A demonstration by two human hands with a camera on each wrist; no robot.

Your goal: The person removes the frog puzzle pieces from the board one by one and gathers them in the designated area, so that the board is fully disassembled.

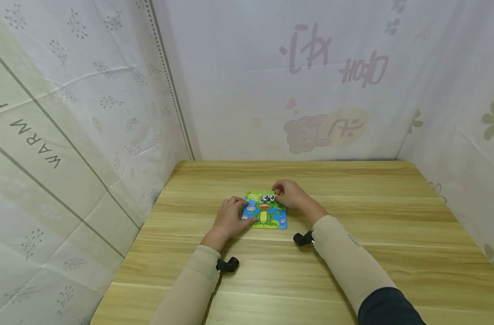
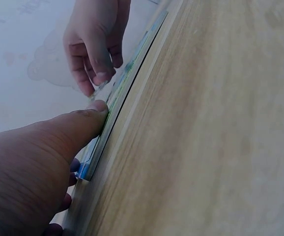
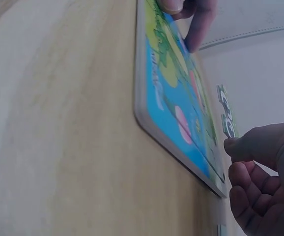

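Observation:
A frog jigsaw puzzle board (image 1: 282,222) with a blue and green picture lies flat on the table. My left hand (image 1: 227,217) rests at its left side, the thumb on the picture and the fingers along the edge. Between thumb and forefinger, my right hand (image 1: 291,195) pinches a puzzle piece (image 3: 226,112) printed with the frog's eyes. In the right wrist view this piece stands tilted, just above the far part of the board. The left wrist view shows the board (image 2: 132,69) edge-on, with the left thumb pressing on it.
The wood-grain table (image 1: 352,189) meets printed white curtains (image 1: 239,90) at its back and sides. Black wrist-camera mounts (image 1: 228,265) stick out from both sleeves. At the bottom of the right wrist view, a small flat thing (image 3: 221,230) is partly seen.

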